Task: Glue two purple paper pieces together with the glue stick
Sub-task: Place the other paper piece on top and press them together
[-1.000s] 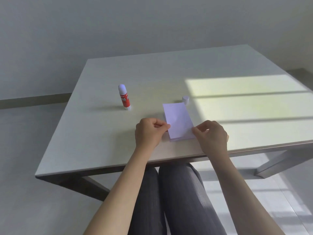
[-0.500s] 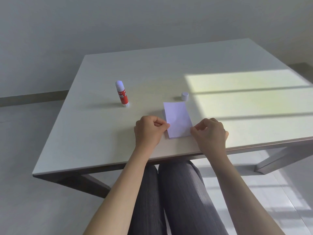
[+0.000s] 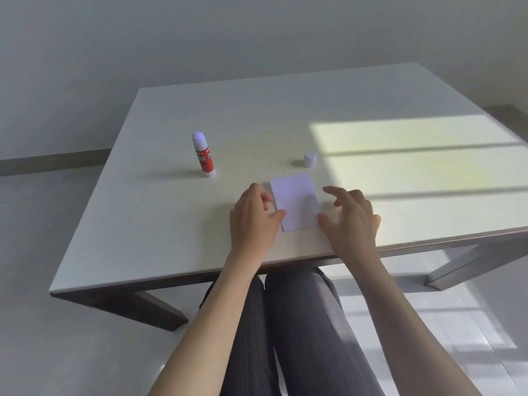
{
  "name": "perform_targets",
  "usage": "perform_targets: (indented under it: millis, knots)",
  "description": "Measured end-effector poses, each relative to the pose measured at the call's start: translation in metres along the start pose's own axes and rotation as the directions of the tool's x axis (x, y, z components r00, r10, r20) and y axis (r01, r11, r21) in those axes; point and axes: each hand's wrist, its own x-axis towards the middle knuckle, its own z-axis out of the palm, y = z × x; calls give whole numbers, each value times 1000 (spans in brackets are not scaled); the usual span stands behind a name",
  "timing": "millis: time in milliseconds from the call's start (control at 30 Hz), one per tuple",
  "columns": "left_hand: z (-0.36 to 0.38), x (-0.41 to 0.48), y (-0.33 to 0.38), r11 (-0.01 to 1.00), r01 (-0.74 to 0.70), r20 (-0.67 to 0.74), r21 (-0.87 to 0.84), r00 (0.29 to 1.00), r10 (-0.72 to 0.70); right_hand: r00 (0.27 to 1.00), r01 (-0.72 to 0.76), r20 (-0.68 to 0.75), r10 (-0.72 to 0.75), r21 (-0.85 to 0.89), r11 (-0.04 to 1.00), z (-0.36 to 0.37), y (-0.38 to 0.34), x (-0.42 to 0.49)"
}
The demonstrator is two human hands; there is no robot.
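A pale purple paper rectangle [image 3: 297,201] lies flat on the white table [image 3: 160,224] near its front edge; I see it as one piece, any second piece under it is hidden. My left hand [image 3: 254,215] rests just left of the paper, fingers loosely spread, thumb tip at the paper's left edge. My right hand [image 3: 350,217] hovers at the paper's right edge with fingers apart, thumb close to the lower right corner. The red glue stick [image 3: 203,155] stands upright and uncapped at the left. Its white cap [image 3: 310,159] sits beyond the paper.
A bright patch of sunlight falls across the right half of the table. My legs in grey trousers [image 3: 288,324] are under the front edge. A grey wall and floor lie beyond.
Both hands were pinched on the paper's near corners; now the fingers have opened and lifted off, leaving the paper lying flat on the table.
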Motion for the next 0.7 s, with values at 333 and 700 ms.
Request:
perform_targets:
  millis: [333, 700]
  knots:
    - [-13, 20, -19, 870, -339, 441, 359, 883, 162, 911, 370, 304, -279, -303, 878, 5, 1, -4]
    - [-61, 27, -57, 881, -311, 517, 358, 851, 90, 869, 452, 355, -344, -291, 843, 32, -33, -13]
